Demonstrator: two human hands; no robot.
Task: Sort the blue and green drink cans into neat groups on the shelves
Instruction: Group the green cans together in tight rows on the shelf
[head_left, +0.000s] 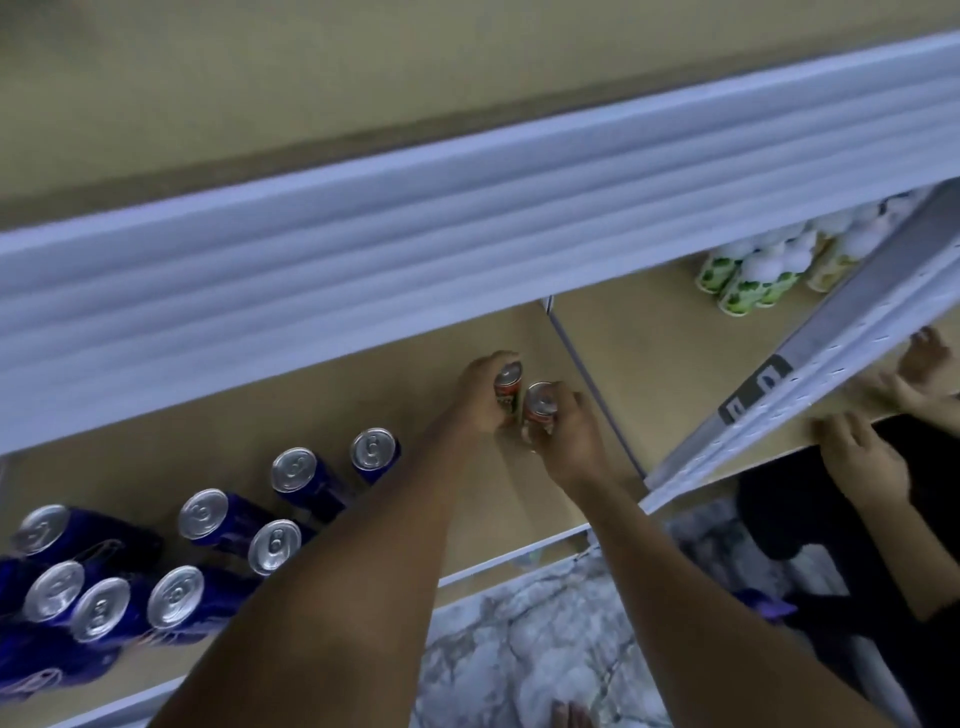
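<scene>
Both hands reach onto the shelf (260, 431): the left hand (480, 397) has its grip wrapped around one red-and-green can (508, 387), the right hand (569, 436) around another (540, 402), touching. Blue cans (197, 540) cluster at near left; green-and-white cans (753, 273) stand far right.

A: What colours sit on the tan shelf board (519, 499)?
B: Deep blue cans (218, 525) with silver tops at its left; two red-orange cans (522, 397) with green marks at its back.
A: And past its right end?
B: White cans (748, 273) patterned green. Below it, grey-white marbled floor (524, 639).
</scene>
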